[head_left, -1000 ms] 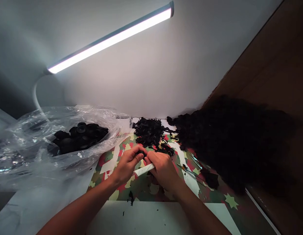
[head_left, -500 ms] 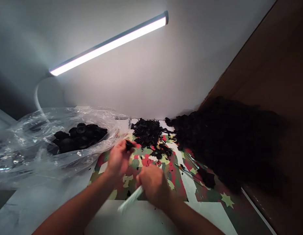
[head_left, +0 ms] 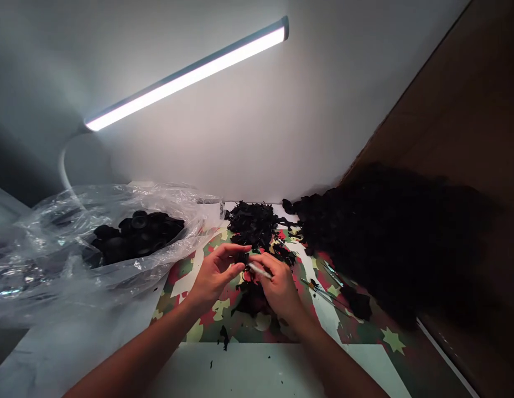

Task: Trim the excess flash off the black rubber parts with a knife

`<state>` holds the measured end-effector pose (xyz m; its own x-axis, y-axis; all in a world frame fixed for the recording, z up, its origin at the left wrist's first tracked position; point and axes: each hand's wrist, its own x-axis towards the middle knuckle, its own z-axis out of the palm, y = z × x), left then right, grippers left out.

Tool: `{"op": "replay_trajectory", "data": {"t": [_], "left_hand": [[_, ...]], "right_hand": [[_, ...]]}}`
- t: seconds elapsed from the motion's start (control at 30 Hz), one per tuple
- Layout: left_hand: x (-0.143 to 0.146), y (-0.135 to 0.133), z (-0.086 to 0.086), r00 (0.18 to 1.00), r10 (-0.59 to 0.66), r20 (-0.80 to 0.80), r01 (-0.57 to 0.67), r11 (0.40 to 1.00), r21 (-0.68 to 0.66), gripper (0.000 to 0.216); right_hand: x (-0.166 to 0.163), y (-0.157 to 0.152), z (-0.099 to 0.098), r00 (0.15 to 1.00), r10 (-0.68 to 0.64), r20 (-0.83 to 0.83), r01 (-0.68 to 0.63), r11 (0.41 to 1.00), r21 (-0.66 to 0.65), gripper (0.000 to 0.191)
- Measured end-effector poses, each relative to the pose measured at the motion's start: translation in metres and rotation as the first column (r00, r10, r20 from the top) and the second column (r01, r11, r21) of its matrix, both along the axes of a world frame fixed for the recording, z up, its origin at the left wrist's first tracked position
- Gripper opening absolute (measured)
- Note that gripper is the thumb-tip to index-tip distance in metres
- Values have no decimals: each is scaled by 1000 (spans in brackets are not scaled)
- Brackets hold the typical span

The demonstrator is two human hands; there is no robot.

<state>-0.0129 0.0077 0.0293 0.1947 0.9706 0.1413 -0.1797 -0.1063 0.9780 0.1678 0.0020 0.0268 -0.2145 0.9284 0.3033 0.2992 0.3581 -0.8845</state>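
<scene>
Piece (head_left: 241,258), blk, sits pinched in L hand (head_left: 217,272), just left of R hand (head_left: 278,281), which grips white stick (head_left: 260,270); stick's long axis slants twd piece.

On my feed the bag (head_left: 132,271) is clear, crinkled, glossy plastic; the black cups (head_left: 138,232) inside look like smooth, dull rubber. The black piece (head_left: 242,257) I hold looks matt, the scraps (head_left: 253,221) rough, the cardboard (head_left: 468,110) dull (though dim from here).
</scene>
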Motion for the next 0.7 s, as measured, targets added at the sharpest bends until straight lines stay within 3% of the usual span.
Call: {"op": "replay_trajectory", "data": {"t": [0.1,0.23,0.43,0.63,0.7], "left_hand": [[-3,-1,-5,996,-12,-91,16,999,47,36],[-4,-4,-8,979,31,-203,-12,996,93,37],[-1,-5,-3,974,47,-222,-31,997,76,38],[-1,-4,-1,1000,-4,-14,2,992,-126,32],[-1,-2,-1,999,17,52,-10,992,-123,29]], "right_hand": [[-6,0,1,981,-31,-189,-12,975,-221,40],[-7,-1,-1,931,-76,-358,-76,916,-393,39],[-5,-7,5,944,-43,-328,-125,871,-476,38],[-9,-9,5,912,-68,-406,-148,866,-478,45],[-10,-9,4,893,-84,-442,-157,862,-481,45]]}}
